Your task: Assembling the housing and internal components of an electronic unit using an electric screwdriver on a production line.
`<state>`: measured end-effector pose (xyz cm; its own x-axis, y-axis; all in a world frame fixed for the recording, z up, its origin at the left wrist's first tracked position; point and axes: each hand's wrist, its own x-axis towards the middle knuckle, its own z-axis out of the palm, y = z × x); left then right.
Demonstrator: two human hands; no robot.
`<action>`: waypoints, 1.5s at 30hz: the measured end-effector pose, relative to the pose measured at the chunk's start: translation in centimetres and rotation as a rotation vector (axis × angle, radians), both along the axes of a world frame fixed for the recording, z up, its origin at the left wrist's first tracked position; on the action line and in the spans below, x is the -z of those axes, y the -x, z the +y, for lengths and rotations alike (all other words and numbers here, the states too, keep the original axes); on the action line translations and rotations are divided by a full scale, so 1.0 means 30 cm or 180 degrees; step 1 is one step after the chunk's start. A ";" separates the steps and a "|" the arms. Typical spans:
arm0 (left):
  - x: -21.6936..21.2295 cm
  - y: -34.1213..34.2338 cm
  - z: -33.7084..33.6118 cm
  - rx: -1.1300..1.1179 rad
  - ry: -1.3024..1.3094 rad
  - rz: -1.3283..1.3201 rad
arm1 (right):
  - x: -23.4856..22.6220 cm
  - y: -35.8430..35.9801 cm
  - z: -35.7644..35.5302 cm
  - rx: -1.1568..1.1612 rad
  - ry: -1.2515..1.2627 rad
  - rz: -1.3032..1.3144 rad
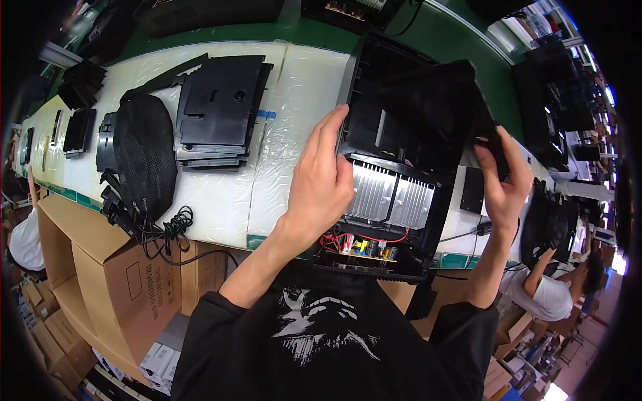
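Black housing (401, 127) gripped (both sides): left hand (321, 180), right hand (501, 184)

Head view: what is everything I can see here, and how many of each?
Housing: one, black, open, on the bench in front of the person.
Heat sink: one, silver, finned, inside the housing.
Circuit board: one, with red wires, at the housing's near edge.
Plates: a stack, count unclear, black, left of the housing.
Mesh grille: one, black, oval, left of the plates.
Cables: a tangle, black, at the bench's near edge.
Bench: one, white covering, green edge.
Boxes: several, brown cardboard, below the bench on the left.
Co-worker: one, white shirt, lower right.
Left hand: on the housing's left wall.
Right hand: gripping the housing's right side.
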<state>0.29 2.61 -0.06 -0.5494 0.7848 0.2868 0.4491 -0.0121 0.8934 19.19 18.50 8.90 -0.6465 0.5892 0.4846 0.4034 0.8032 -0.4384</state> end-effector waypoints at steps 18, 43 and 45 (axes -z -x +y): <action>0.004 0.002 0.000 0.0039 0.0028 0.0123 | -0.024 0.083 -0.036 -0.0892 -0.0297 -0.0464; -0.005 0.007 0.012 0.0173 -0.0077 0.0048 | -0.038 0.067 -0.022 -0.0891 -0.0266 -0.0594; -0.001 0.005 0.009 0.0168 -0.0049 0.0149 | -0.038 0.069 -0.026 -0.0906 -0.0268 -0.0701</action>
<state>0.15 2.88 -0.03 -0.4931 0.8076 0.3236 0.4888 -0.0505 0.8709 17.13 17.73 10.03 -0.8730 0.3347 0.3548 0.2359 0.9264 -0.2935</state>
